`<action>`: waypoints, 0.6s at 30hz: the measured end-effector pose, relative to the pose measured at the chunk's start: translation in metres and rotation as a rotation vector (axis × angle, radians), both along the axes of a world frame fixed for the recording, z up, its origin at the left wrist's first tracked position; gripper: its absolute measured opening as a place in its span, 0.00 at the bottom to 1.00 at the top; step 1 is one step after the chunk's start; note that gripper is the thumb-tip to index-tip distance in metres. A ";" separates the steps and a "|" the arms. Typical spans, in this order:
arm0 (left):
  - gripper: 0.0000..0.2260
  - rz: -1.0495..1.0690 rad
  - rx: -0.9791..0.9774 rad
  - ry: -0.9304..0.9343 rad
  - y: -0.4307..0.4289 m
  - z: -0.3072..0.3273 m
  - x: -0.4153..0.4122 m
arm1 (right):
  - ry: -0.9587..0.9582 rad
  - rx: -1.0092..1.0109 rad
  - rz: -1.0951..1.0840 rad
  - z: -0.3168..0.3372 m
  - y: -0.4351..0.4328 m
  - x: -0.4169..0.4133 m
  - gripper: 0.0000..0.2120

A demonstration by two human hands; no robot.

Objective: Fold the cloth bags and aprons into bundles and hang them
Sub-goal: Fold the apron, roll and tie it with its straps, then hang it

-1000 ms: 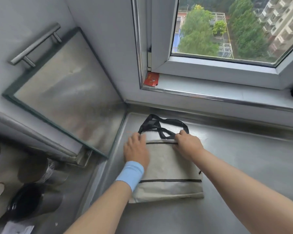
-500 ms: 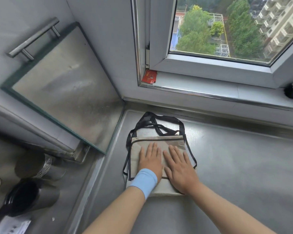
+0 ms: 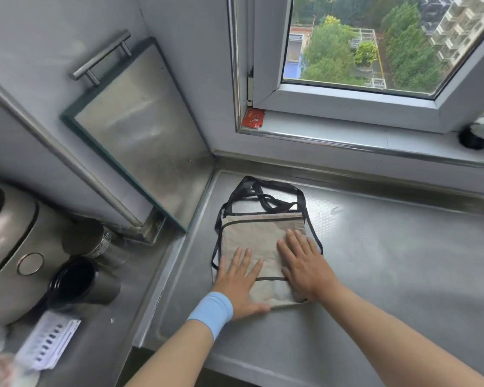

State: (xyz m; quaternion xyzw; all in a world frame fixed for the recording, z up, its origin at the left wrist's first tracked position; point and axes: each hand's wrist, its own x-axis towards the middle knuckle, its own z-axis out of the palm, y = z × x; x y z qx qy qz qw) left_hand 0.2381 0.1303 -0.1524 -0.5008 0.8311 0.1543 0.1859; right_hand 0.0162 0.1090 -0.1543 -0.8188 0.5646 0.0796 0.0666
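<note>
Pressing flat, fingers spread, left hand [image 3: 239, 283] and right hand [image 3: 305, 263] side by side on folded cloth bag [image 3: 259, 233]

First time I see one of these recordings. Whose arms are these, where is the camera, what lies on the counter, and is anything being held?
No machine here: these are a person's two bare arms. Every picture comes from one wide-angle camera worn on their head, looking down. On the steel counter below the window lies a beige cloth bag with black straps at its far end. The left hand, wearing a blue wristband, and the right hand both lie flat on the bag, fingers straight, pressing it. Nothing is gripped. A dark cup is off to the left.
</note>
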 end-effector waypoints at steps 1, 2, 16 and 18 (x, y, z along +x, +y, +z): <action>0.51 -0.014 0.017 -0.004 0.001 0.001 0.002 | -0.023 -0.014 0.065 0.007 0.003 0.001 0.28; 0.52 -0.029 0.026 -0.008 0.004 0.003 0.004 | -0.063 -0.007 0.133 0.016 0.011 0.001 0.28; 0.17 0.040 0.190 0.018 -0.020 0.057 0.018 | -0.094 0.153 0.065 0.050 0.018 0.004 0.08; 0.08 0.128 0.315 -0.002 -0.032 0.072 0.016 | -0.107 0.229 -0.027 0.061 0.005 0.000 0.08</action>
